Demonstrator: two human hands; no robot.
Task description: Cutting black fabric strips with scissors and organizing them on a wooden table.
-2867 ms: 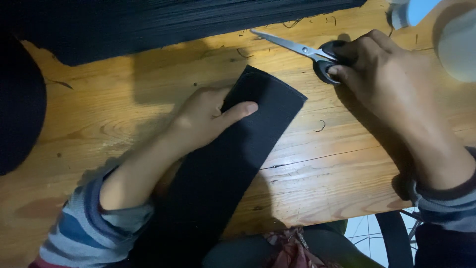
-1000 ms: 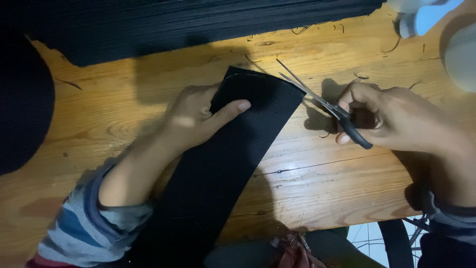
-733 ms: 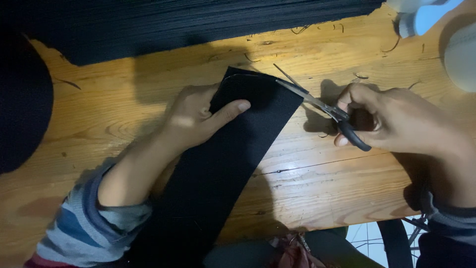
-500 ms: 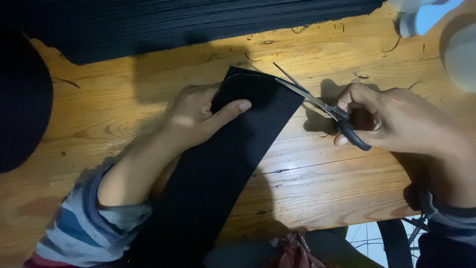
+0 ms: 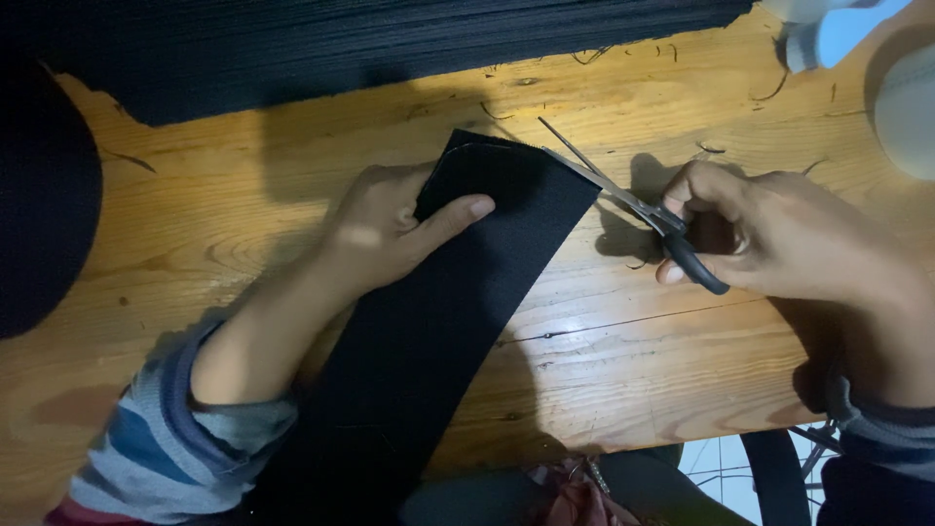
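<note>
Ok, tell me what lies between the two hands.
In the head view, the black strip's top end and the scissors' open blades lie between the left hand and right hand, blades at the strip's top right corner.

Black fabric strip (image 5: 429,331), black-handled scissors (image 5: 643,209), grey-blue striped sleeve (image 5: 166,448), honey-brown wooden table (image 5: 623,360).

A fabric strip (image 5: 438,321) lay diagonally across the wooden table (image 5: 633,360). The left hand (image 5: 390,234) rested on its upper end; the right hand (image 5: 779,239), to the right, held scissors (image 5: 633,205) at the strip's corner.
</note>
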